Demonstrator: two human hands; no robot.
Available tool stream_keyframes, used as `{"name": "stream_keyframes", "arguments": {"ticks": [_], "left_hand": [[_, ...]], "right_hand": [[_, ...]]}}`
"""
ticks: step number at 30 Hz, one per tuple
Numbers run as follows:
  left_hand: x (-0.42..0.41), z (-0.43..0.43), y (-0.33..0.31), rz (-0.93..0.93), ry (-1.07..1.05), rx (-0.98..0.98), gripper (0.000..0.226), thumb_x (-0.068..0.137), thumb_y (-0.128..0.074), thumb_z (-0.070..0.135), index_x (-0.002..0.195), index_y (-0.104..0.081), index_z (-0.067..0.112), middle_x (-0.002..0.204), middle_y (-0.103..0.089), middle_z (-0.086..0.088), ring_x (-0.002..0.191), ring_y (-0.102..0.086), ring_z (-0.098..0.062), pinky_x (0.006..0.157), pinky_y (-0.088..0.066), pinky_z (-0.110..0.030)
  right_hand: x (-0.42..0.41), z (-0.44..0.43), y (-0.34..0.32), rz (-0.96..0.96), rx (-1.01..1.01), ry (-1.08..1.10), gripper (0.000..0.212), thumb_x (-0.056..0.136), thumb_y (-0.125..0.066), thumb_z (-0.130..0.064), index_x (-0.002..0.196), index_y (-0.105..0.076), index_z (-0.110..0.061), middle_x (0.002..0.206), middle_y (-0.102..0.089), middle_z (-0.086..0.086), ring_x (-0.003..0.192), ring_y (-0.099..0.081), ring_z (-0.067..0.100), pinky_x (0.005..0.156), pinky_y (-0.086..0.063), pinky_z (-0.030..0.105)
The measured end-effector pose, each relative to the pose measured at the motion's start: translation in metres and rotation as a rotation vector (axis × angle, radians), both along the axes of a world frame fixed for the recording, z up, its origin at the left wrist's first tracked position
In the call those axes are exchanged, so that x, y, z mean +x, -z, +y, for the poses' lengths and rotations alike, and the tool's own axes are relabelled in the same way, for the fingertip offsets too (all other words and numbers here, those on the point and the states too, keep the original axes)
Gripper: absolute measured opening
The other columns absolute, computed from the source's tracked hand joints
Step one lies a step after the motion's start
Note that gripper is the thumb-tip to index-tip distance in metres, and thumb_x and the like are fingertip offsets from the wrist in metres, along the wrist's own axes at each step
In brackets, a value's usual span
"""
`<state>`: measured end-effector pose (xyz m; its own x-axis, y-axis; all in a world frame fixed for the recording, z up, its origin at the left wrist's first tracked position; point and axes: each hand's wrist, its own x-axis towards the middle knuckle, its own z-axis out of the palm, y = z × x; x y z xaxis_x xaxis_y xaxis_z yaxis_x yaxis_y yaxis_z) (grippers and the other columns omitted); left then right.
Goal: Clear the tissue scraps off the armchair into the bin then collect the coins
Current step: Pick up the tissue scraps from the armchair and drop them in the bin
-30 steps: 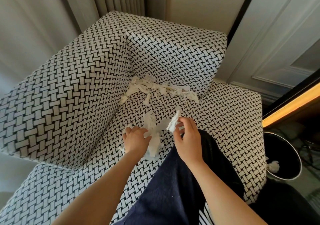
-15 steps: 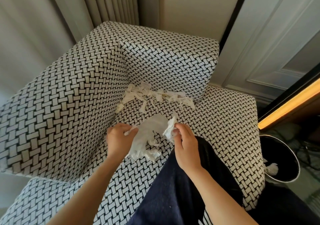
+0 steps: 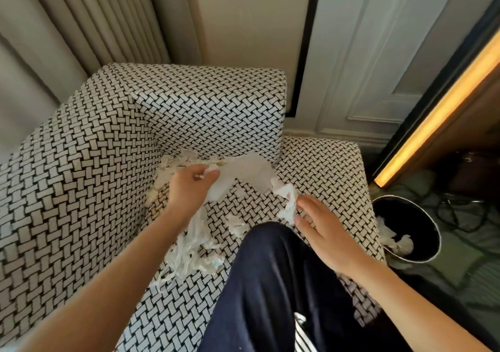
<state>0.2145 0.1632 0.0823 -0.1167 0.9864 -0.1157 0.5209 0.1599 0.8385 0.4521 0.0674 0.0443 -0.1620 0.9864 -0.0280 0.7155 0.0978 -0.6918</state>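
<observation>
Here, in the head view, the armchair [image 3: 205, 113] has a black-and-white woven cover and stands in a corner, with a curtain [image 3: 89, 21] at the far left and a wall panel [image 3: 378, 54] behind. The tissue scraps [image 3: 243, 173] lie on the seat, piled in the far corner and strewn toward the near side. The left hand [image 3: 193, 186] has its fingers clenched around a bundle, with strands hanging below. The right hand [image 3: 322, 224] pinches a crumpled piece at its fingertips. A dark trouser leg [image 3: 284, 284] rests on the near seat. The bin [image 3: 414, 216] stands on the floor just beside the seat's right edge and contains tissue. A light strip [image 3: 438, 108] runs above the bin.
</observation>
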Motion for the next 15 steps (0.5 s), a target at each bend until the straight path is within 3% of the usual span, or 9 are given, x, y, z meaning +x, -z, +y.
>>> {"name": "stream_keyframes", "arguments": {"ticks": [2,4,8,12,15], "left_hand": [[0.029,0.009,-0.007,-0.057,0.057,-0.024,0.033,0.089,-0.06,0.025,0.118,-0.06,0.009,0.098,-0.065,0.003,0.082,-0.056,-0.008,0.066,-0.041,-0.012],[0.056,0.015,-0.01,-0.163,0.105,-0.075,0.028,0.089,-0.06,0.022,0.116,-0.06,0.014,0.096,-0.065,0.004,0.088,-0.059,-0.01,0.073,-0.043,-0.017],[0.129,0.03,-0.002,-0.227,0.198,-0.21,0.032,0.089,-0.061,0.021,0.119,-0.06,0.01,0.11,-0.064,-0.004,0.099,-0.058,-0.02,0.083,-0.043,-0.029],[0.209,0.036,0.012,-0.283,0.329,-0.338,0.036,0.089,-0.059,0.016,0.124,-0.056,0.007,0.117,-0.061,-0.008,0.098,-0.056,-0.021,0.075,-0.046,-0.026],[0.27,0.036,0.028,-0.294,0.382,-0.43,0.039,0.09,-0.058,0.017,0.127,-0.052,0.009,0.119,-0.06,-0.008,0.092,-0.055,-0.018,0.072,-0.047,-0.023]], "right_hand": [[0.029,-0.008,-0.006,-0.031,-0.034,0.058,0.047,0.099,-0.035,-0.034,0.144,-0.032,-0.022,0.14,-0.027,-0.021,0.13,-0.024,-0.006,0.112,-0.018,0.017],[0.055,-0.016,-0.006,-0.011,-0.056,0.121,0.046,0.099,-0.037,-0.033,0.144,-0.033,-0.023,0.137,-0.028,-0.023,0.126,-0.025,-0.008,0.108,-0.018,0.014],[0.112,-0.036,0.006,0.093,-0.094,0.257,0.039,0.098,-0.04,-0.032,0.135,-0.045,-0.021,0.133,-0.047,-0.011,0.122,-0.042,0.002,0.104,-0.037,0.029],[0.157,-0.055,0.018,0.17,-0.116,0.413,0.038,0.097,-0.043,-0.028,0.135,-0.046,-0.024,0.129,-0.049,-0.016,0.12,-0.043,-0.004,0.095,-0.037,0.015],[0.189,-0.062,0.029,0.194,-0.15,0.512,0.028,0.098,-0.045,-0.021,0.124,-0.049,-0.028,0.119,-0.053,-0.017,0.11,-0.046,-0.01,0.086,-0.038,0.01]]}}
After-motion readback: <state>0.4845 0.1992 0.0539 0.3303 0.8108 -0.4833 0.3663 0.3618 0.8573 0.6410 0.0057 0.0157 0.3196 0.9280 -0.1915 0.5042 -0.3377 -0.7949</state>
